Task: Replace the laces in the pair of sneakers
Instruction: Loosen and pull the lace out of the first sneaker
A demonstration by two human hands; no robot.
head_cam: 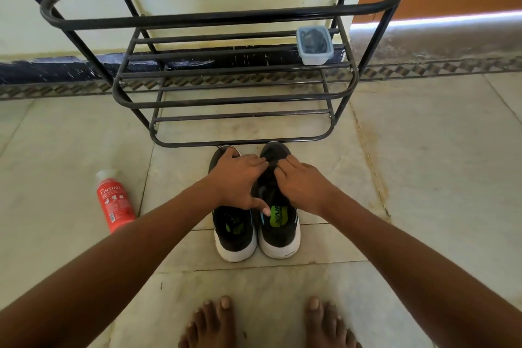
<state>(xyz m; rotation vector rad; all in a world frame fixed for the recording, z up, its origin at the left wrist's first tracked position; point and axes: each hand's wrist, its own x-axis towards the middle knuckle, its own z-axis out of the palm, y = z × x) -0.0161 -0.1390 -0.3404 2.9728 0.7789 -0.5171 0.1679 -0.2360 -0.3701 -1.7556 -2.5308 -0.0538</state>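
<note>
Unlacing the right sneaker [278,223] looks like the step in hand; the pair stands on the floor [423,178] at frame centre, toes against the rack [226,99]. The right hand [303,185] has its fingers [282,168] curled, seemingly pinching a lace, though dark on dark hides it. The left hand [240,178] lies spread across both shoes, thumb at the right sneaker's collar, covering the left sneaker [234,237]. Best to steady the shoe and loosen each crossing before pulling, not yank. A lidded box [314,44] sits on the rack, upper right.

Black metal shoe rack [234,99] set against wall; lidded clear plastic container [314,44] seen on its middle shelf. Red bottle [114,202] laid on tiled floor [437,164], left.
</note>
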